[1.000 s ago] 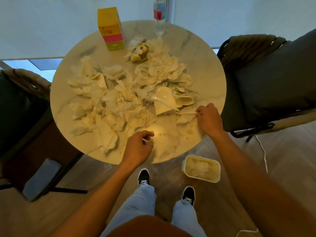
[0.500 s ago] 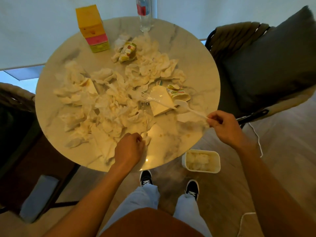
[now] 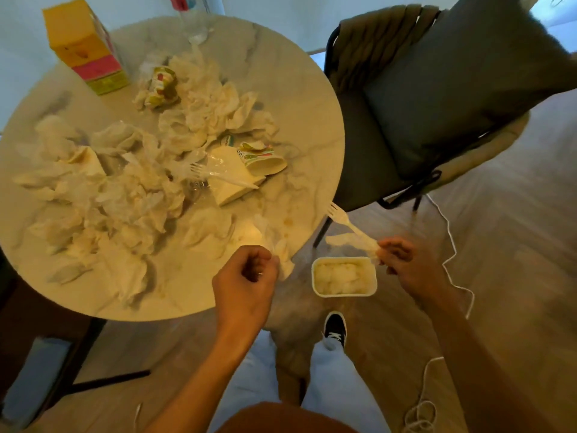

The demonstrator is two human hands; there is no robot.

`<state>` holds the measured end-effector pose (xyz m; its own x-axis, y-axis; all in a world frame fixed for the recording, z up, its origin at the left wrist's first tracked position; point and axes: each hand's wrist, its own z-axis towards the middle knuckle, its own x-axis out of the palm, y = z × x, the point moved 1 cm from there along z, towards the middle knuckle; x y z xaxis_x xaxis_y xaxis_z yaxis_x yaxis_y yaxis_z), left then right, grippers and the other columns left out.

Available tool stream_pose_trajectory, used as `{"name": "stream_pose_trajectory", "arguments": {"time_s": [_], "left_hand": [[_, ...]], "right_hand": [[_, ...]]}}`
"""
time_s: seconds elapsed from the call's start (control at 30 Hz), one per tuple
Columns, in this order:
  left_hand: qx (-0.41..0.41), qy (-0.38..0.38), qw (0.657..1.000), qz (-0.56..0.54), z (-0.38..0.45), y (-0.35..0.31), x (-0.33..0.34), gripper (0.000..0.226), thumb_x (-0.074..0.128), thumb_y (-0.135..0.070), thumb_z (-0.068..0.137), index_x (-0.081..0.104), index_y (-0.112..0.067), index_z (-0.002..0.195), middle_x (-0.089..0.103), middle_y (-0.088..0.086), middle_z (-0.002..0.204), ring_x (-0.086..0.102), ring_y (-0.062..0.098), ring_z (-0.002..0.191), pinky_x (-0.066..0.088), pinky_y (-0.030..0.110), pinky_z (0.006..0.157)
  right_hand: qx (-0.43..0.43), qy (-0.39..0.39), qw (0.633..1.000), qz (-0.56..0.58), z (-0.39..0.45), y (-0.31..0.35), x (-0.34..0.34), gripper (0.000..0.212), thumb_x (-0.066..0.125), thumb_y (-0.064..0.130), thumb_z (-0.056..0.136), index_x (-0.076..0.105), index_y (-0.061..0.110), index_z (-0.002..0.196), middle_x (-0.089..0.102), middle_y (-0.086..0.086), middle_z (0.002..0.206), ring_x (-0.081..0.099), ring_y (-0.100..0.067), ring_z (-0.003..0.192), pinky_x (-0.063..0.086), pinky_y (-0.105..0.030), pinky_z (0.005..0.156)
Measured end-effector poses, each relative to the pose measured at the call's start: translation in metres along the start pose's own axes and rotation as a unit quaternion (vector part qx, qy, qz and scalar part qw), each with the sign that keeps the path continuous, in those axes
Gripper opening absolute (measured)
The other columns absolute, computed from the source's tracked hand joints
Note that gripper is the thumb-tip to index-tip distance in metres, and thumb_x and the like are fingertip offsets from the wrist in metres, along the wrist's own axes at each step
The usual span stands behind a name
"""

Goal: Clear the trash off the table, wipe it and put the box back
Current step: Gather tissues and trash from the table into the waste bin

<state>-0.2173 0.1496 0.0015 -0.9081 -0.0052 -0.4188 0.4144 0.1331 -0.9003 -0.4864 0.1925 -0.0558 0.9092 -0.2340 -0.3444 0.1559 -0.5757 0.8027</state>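
Crumpled white tissues [image 3: 125, 195] cover the round marble table [image 3: 290, 98]. Two crushed paper cups [image 3: 263, 159] [image 3: 162, 87] and a plastic fork [image 3: 203, 170] lie among them. The yellow and pink box [image 3: 84, 45] stands at the far left edge. My left hand [image 3: 246, 282] grips a tissue [image 3: 282, 254] at the table's near edge. My right hand [image 3: 409, 267] is off the table, above the floor, and pinches a white plastic fork [image 3: 346, 223] and a tissue scrap. A white bin [image 3: 343, 276] with tissues inside stands on the floor between my hands.
A clear water bottle [image 3: 193, 23] stands at the table's far edge. A chair with a dark cushion [image 3: 452, 89] is at the right, close to the table. A white cable [image 3: 452, 245] runs across the wooden floor. My shoes and legs are below the bin.
My right hand has lifted the plastic fork off the table and carried it right, out over the floor near the bin. My left hand closed on a tissue at the near edge.
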Motion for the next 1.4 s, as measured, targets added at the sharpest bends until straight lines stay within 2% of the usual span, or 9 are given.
{"name": "stream_pose_trajectory", "arguments": {"time_s": [0.2,0.5,0.67,0.83,0.97,1.13,1.23,1.3,1.4], "left_hand": [[-0.012,0.030,0.999,-0.004,-0.033,0.012,0.060,0.030,0.073,-0.001,0.078,0.062,-0.028,0.071,0.065,-0.012,0.071,0.062,0.005,0.066,0.046,0.010,0.064],[-0.081,0.153,0.982,0.077,-0.040,0.076,0.159,0.035,0.071,-0.006,0.082,0.058,-0.035,0.069,0.064,-0.026,0.072,0.061,-0.004,0.072,0.045,0.005,0.066],[-0.135,0.197,0.960,0.145,-0.013,0.133,0.209,0.031,0.067,-0.012,0.085,0.058,-0.036,0.068,0.062,-0.016,0.069,0.060,-0.002,0.071,0.045,0.010,0.066],[-0.128,0.216,0.951,0.182,0.011,0.189,0.252,0.032,0.066,-0.008,0.086,0.059,-0.036,0.071,0.059,-0.021,0.071,0.055,-0.018,0.070,0.038,-0.003,0.064],[-0.145,0.232,0.936,0.222,0.022,0.246,0.284,0.022,0.066,-0.013,0.087,0.066,-0.031,0.075,0.061,-0.021,0.072,0.059,-0.007,0.069,0.041,0.001,0.061],[-0.170,0.259,0.920,0.240,0.027,0.306,0.320,0.011,0.067,-0.014,0.085,0.073,-0.023,0.085,0.066,-0.013,0.076,0.061,-0.001,0.071,0.043,0.006,0.062],[-0.198,0.275,0.908,0.247,0.029,0.332,0.338,0.011,0.067,-0.015,0.085,0.073,-0.019,0.093,0.066,-0.013,0.081,0.061,-0.001,0.072,0.045,0.007,0.062],[-0.211,0.295,0.891,0.274,0.032,0.342,0.345,0.020,0.067,-0.022,0.082,0.072,-0.023,0.101,0.069,-0.011,0.092,0.063,0.001,0.077,0.053,0.019,0.072],[-0.236,0.315,0.872,0.291,0.037,0.339,0.348,0.035,0.063,-0.018,0.081,0.067,-0.023,0.115,0.065,-0.004,0.111,0.062,0.009,0.083,0.049,0.022,0.070]], "right_hand": [[0.100,-0.024,0.993,0.065,0.020,-0.081,-0.033,0.010,0.059,0.002,0.090,0.064,0.009,0.096,0.063,-0.009,0.091,0.058,-0.011,0.066,0.047,-0.017,0.053],[0.178,0.000,0.983,-0.050,0.079,-0.207,-0.020,0.018,0.055,0.005,0.093,0.066,0.014,0.104,0.067,-0.008,0.095,0.062,-0.014,0.078,0.050,-0.022,0.064],[0.189,-0.007,0.980,-0.068,0.140,-0.257,0.012,0.023,0.055,0.005,0.090,0.070,0.018,0.102,0.069,-0.006,0.104,0.065,-0.019,0.084,0.053,-0.028,0.065],[0.199,-0.002,0.979,-0.043,0.182,-0.290,0.050,0.028,0.052,0.001,0.085,0.072,0.012,0.102,0.068,-0.005,0.111,0.062,-0.019,0.101,0.051,-0.030,0.089],[0.216,0.012,0.975,-0.040,0.195,-0.321,0.077,0.035,0.049,0.002,0.085,0.070,0.015,0.109,0.060,-0.003,0.128,0.057,-0.022,0.115,0.046,-0.031,0.098],[0.254,0.003,0.966,-0.039,0.197,-0.354,0.081,0.036,0.050,0.010,0.083,0.068,0.022,0.112,0.060,-0.003,0.127,0.060,-0.029,0.107,0.052,-0.042,0.092],[0.252,0.008,0.966,-0.055,0.193,-0.369,0.078,0.033,0.051,0.013,0.087,0.068,0.021,0.114,0.062,-0.005,0.120,0.061,-0.027,0.105,0.051,-0.032,0.081],[0.248,0.010,0.967,-0.059,0.191,-0.373,0.073,0.031,0.052,0.014,0.088,0.068,0.021,0.114,0.063,-0.005,0.116,0.062,-0.025,0.100,0.045,-0.026,0.073],[0.236,0.007,0.970,-0.059,0.190,-0.366,0.064,0.031,0.051,0.013,0.089,0.067,0.022,0.113,0.065,-0.004,0.107,0.063,-0.017,0.079,0.044,-0.023,0.061]]}}
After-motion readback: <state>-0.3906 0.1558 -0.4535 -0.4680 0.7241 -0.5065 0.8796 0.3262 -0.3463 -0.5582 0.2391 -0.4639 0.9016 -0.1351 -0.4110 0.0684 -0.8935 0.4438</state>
